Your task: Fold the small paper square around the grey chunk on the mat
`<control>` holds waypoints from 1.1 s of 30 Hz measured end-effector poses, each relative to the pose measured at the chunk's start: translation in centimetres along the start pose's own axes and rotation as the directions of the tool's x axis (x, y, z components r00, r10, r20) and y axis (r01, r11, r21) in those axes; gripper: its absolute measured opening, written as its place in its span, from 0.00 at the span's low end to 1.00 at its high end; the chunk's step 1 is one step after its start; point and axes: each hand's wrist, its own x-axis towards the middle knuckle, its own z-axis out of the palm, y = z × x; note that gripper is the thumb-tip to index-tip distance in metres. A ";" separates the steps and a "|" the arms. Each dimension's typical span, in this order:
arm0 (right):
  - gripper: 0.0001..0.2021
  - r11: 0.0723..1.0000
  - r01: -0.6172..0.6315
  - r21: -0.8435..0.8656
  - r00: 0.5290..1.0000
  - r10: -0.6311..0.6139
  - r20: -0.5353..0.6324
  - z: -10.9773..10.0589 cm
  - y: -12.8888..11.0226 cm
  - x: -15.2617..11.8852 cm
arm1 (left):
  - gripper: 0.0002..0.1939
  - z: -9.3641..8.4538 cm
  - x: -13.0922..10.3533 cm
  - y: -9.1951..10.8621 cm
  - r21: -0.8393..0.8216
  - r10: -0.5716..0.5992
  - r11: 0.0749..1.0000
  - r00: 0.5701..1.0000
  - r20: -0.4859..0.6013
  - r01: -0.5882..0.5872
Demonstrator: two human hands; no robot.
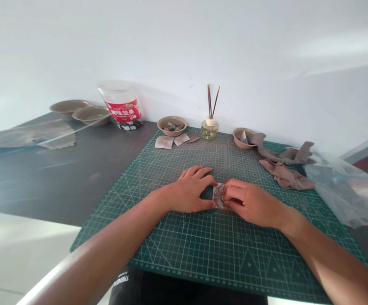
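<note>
In the head view, I am seeing the mottled piece lying on the mat, between left hand and right hand, both touching it; its visible part is running away from me. Left thumb and forefinger are standing wide; right fingers are bunching, whether pinching I cannot tell.

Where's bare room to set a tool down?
Free: near strip of the green mat between the forearms; dark tabletop between the mat's left edge and the brown sheet. Crowded: the mat's back (bowls, reed diffuser), right side (crumpled fabric, plastic bag), and middle, where left hand and right hand touch a small piece.
</note>
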 end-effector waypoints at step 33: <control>0.05 0.999 -0.025 -0.036 0.999 0.026 0.025 -0.1 0.6 0.1 | 0.30 -0.2 -0.1 0.3 -0.021 -0.015 1.000 1.000 0.014 0.015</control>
